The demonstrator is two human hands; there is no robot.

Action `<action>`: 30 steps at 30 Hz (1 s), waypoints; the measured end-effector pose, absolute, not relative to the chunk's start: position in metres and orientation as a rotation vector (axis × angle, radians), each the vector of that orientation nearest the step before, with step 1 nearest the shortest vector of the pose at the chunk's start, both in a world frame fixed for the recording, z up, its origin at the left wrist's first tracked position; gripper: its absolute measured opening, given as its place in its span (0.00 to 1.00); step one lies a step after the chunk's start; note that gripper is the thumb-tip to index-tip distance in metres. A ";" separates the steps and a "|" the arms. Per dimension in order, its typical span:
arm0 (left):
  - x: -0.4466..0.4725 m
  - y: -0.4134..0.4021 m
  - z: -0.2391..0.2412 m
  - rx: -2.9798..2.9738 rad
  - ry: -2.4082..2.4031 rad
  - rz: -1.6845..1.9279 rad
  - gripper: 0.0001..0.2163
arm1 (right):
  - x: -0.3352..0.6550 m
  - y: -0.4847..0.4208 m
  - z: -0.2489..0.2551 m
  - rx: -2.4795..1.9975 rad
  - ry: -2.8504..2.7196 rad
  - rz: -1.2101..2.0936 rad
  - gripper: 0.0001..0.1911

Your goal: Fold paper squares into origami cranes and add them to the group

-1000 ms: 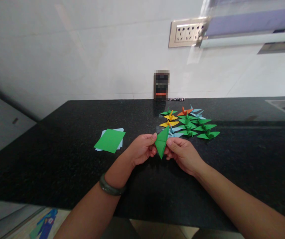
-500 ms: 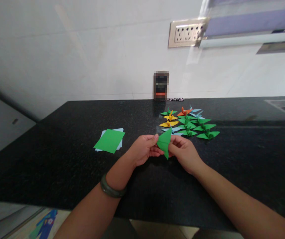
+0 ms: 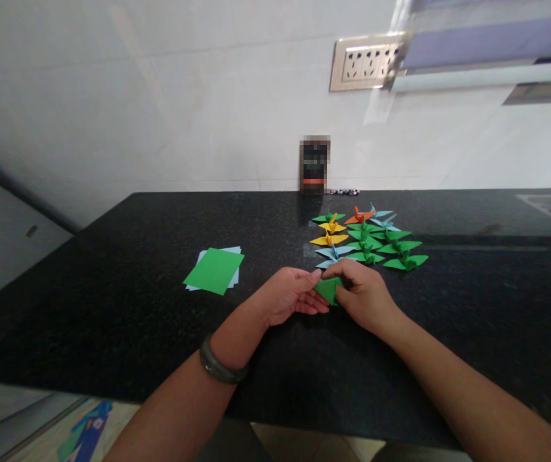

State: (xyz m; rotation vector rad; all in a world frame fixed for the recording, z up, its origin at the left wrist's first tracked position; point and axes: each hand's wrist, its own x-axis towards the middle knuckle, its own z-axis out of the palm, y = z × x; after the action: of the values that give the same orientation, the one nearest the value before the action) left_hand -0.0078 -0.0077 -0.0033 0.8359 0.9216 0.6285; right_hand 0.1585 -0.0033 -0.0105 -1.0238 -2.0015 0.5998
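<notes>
Green folded paper (image 3: 328, 291) is resting between the two hands in the head view, above the front middle of the bench (image 3: 111, 308) and before several columns of paper birds (image 3: 365, 245); whether it is touching the bench top, I cannot tell. It is showing a small pointed flap, and its right part is disappearing behind fingers. The left hand (image 3: 287, 298) is pinching the paper's left edge, its thumb lying on top and its other fingers reaching underneath. The right hand (image 3: 366, 295) is also pinching, its grip curling around the right side of the paper, though its fingertips are partly hiding from sight. A dark bracelet (image 3: 217, 364) is circling the left wrist. Just beyond the hands, yellow birds (image 3: 329, 239) and light blue birds (image 3: 335, 253) are filling most of the left column, the nearest blue one being partly covered by the right hand. An orange bird (image 3: 359, 217) is standing at the back of the middle column, with green ones in front of it. Off to the left, well apart from the birds, a green square sheet (image 3: 213, 271) is lying askew on light blue sheets (image 3: 236, 278). At the back, a blurred dark object (image 3: 314, 165) is standing against the wall (image 3: 183, 115), a beaded strap (image 3: 345, 192) lying beside its foot.
</notes>
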 end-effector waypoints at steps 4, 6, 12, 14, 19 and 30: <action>-0.007 -0.008 -0.004 0.857 0.940 0.656 0.17 | 0.156 -0.002 -0.021 -1.194 -1.803 0.772 0.09; -0.007 -0.007 -0.004 0.886 0.953 0.637 0.18 | 0.155 -0.002 -0.023 -1.194 -1.762 0.831 0.09; -0.007 -0.008 -0.005 0.956 0.949 0.486 0.25 | 0.156 -0.003 -0.017 -1.119 -1.850 0.776 0.09; -0.007 -0.009 -0.004 0.978 0.924 0.511 0.26 | 0.155 -0.003 -0.014 -1.124 -1.811 0.838 0.09; -0.006 -0.009 -0.003 1.010 0.939 0.602 0.24 | 0.152 -0.004 -0.004 -1.157 -1.555 1.268 0.14; -0.004 -0.002 -0.011 0.988 1.057 1.010 0.20 | 0.144 -0.011 -0.002 -1.078 -1.167 1.449 0.23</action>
State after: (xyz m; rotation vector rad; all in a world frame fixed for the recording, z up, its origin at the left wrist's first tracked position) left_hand -0.0039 -0.0022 -0.0105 0.9884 1.0572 1.0096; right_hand 0.1440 -0.0111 -0.0016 -1.0780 -1.1670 1.4493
